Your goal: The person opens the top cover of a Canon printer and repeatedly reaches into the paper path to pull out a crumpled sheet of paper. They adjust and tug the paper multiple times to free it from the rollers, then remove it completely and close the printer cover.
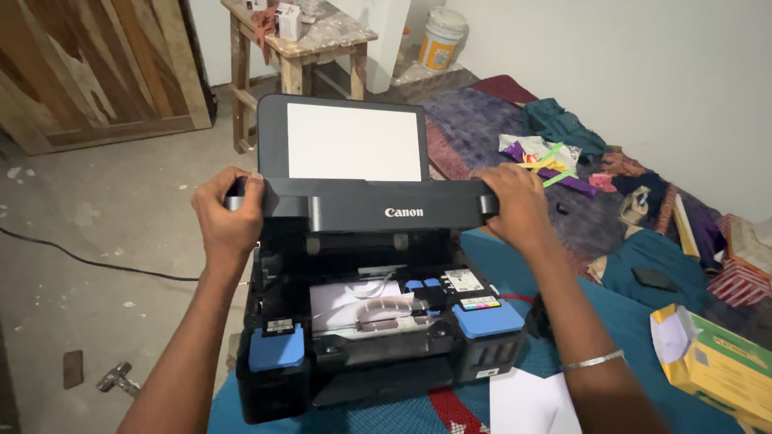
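So the left hand (229, 215) is clamped around the left corner of the printer's scanner lid (378, 207), and the right hand (515, 205) grips the right corner the same way, holding it tilted up. The black ink tank printer (362, 354) sits on a blue cloth (611, 321) right in front, insides showing: blue tank cap (276, 348) on the left, white ribbon cable (384, 307) in the middle, another blue tank cap (488, 319) on the right.

What I'd worry about: if either grip slips, that lid likely drops onto the open bay, and the ribbon cable lies right under it. The white paper sheet (354, 141) stands in the rear tray just behind the lid, so pushing it further back would probably bump or crease it.

Room-wise, the left is bare concrete floor (104, 217) with a black cord (80, 259) running across, well apart from the printer. Behind is a wooden stool (301, 48), near but not touching. The right side is cramped: a yellow-green carton (712, 362) near the forearm, a loose paper sheet (531, 402) on the cloth, and clutter on the purple bedding (482, 120) beyond
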